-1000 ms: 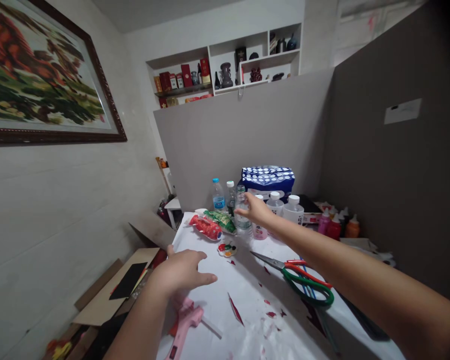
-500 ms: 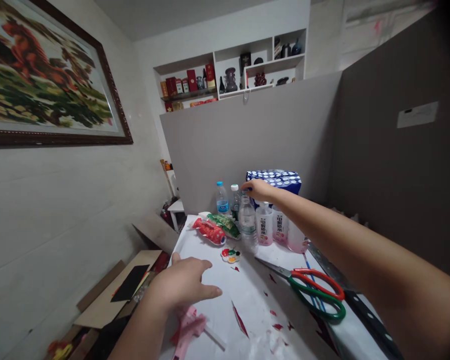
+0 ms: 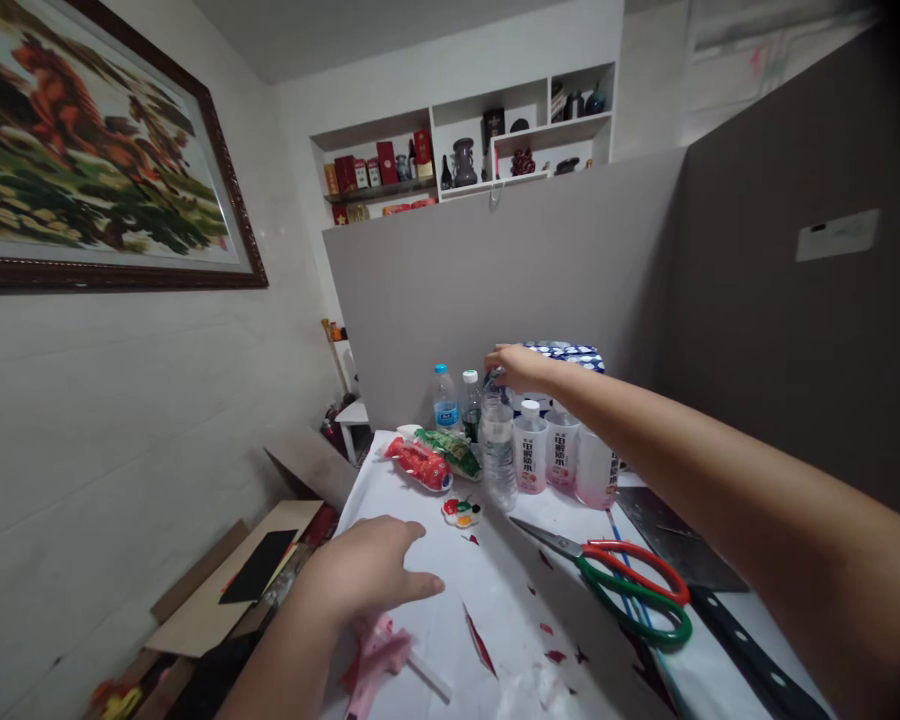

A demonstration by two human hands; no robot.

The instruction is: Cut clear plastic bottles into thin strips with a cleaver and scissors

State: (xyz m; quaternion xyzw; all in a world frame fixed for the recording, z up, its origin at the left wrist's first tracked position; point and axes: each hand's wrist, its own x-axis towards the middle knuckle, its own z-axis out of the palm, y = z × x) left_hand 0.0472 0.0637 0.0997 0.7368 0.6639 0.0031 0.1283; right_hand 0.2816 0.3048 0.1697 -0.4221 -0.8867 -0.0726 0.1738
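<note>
My right hand [image 3: 516,367] reaches to the back of the table, its fingers curled over the neck of a clear plastic bottle [image 3: 498,455]. The bottle stands upright; its mouth is hidden by the fingers. Beside it are several pink-bottomed bottles [image 3: 529,450]. Low over the near left of the table, my left hand [image 3: 379,565] is open, thumb and fingers apart, holding nothing. Just below it lies a pink glue gun [image 3: 381,660], partly covered by my wrist. Left of the bottle lie a red fish-shaped item [image 3: 420,464] and a green one [image 3: 450,450].
Large scissors [image 3: 607,565] with red and green handles lie at right, beside a black-handled cleaver [image 3: 750,640]. A small paint palette [image 3: 462,512] and red scraps [image 3: 480,640] are on the white tabletop. Behind stand a blue-capped bottle [image 3: 444,400] and a grey partition [image 3: 510,270].
My right hand has shifted slightly right and now covers more of the blue dotted pack. The clear bottle has moved a little to the right. My left hand has stayed still.
</note>
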